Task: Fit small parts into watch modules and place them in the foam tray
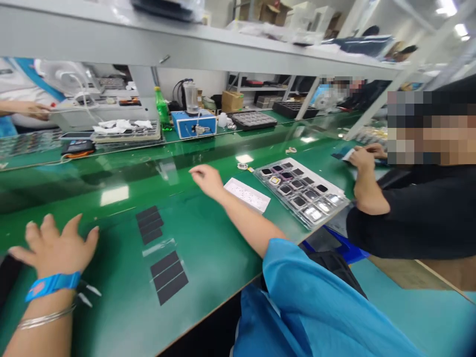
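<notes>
My left hand [55, 245] lies flat on the green bench [208, 248] at the near left, fingers spread, holding nothing; a blue wristband and a thin bangle sit on its wrist. My right hand [208, 179] reaches forward over the bench, fingers loosely curled, apparently empty, just left of a white printed card [247, 195]. Two groups of dark strips [149, 224] [169, 276] lie between my arms. Beyond the card stands a clear tray [302, 191] of small dark square parts.
A person in black sits at the right, hands [362, 157] on the bench. Across the bench are a blue box device [194, 124], a green bottle [161, 106], trays and another person's arm [26, 106] at the far left. A shelf runs overhead.
</notes>
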